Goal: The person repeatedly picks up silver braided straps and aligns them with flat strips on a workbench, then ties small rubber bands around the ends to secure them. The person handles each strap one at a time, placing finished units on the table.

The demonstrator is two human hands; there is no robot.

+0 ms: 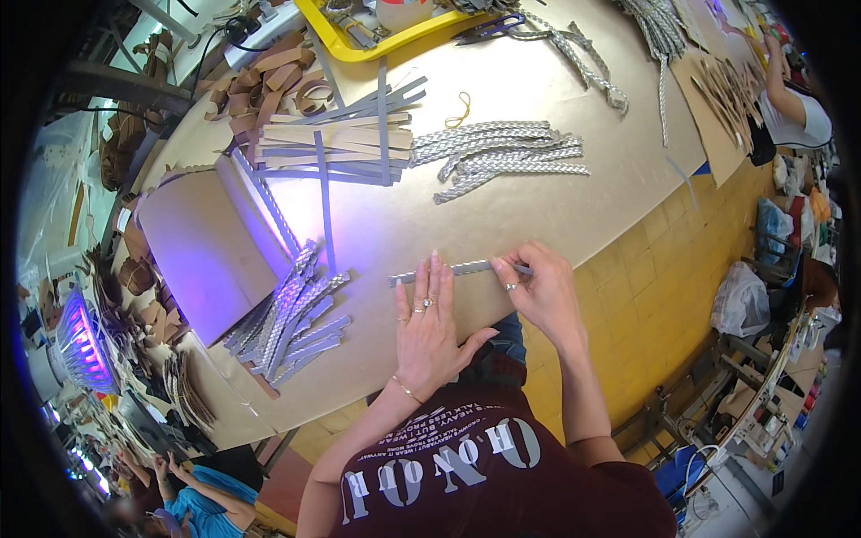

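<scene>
A narrow silver braided strip (470,267) lies crosswise near the table's front edge. My left hand (425,327) is flat over it, fingers stretched out and thumb spread, pressing it to the tabletop. At the strip's right end, my right hand (544,289) has thumb and forefinger pinched together on it, and a short grey end shows past the fingertips. Left of my hands is a loose pile of similar braided and grey strips (300,314). Farther away lies a row of thicker silver braided lengths (511,152).
Beige and grey flat strips (332,148) are stacked at the far left, beside curled brown strips (269,85). A brown cardboard box (202,238) and a glowing purple lamp (85,341) stand left. A yellow tray (363,52) and dark snips (489,30) lie at the back.
</scene>
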